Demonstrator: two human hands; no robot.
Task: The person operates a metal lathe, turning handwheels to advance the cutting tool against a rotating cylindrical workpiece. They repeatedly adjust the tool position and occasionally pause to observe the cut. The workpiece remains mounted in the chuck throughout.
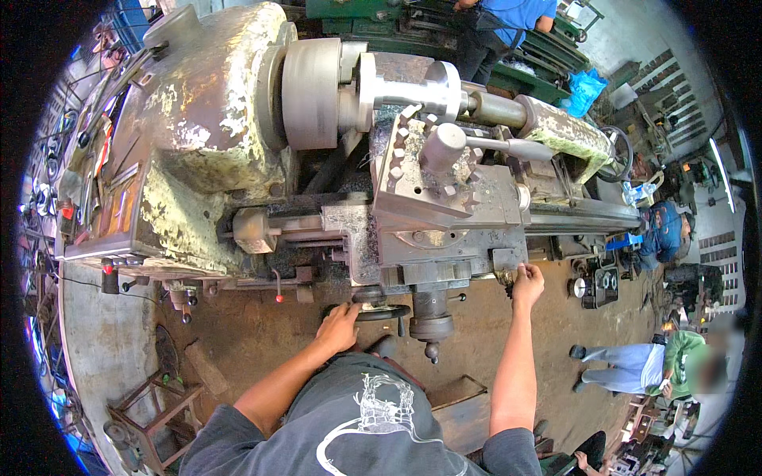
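Note:
A large metal lathe stands before me. Its chuck [311, 94] holds a shiny flanged metal shaft [406, 94], whose right end meets the tailstock [559, 131]. In front of the shaft sits the tool post [442, 151], studded with square-headed bolts and topped by a long lever [516, 147]. My left hand [339, 327] is closed at the left rim of the dark carriage handwheel [384, 314]. At the right front corner of the carriage, my right hand [528, 286] is closed, fingers pinched together beside a small metal plate [508, 259]; whatever they grip is hidden.
Metal chips lie on the carriage [363, 238]. The cross-slide handle [431, 325] juts toward me, and a red-tipped lever [279, 289] hangs at left. A metal frame stand [155, 412] is at lower left. Other people [683, 361] are around the workshop, including one in blue [508, 16] behind the lathe.

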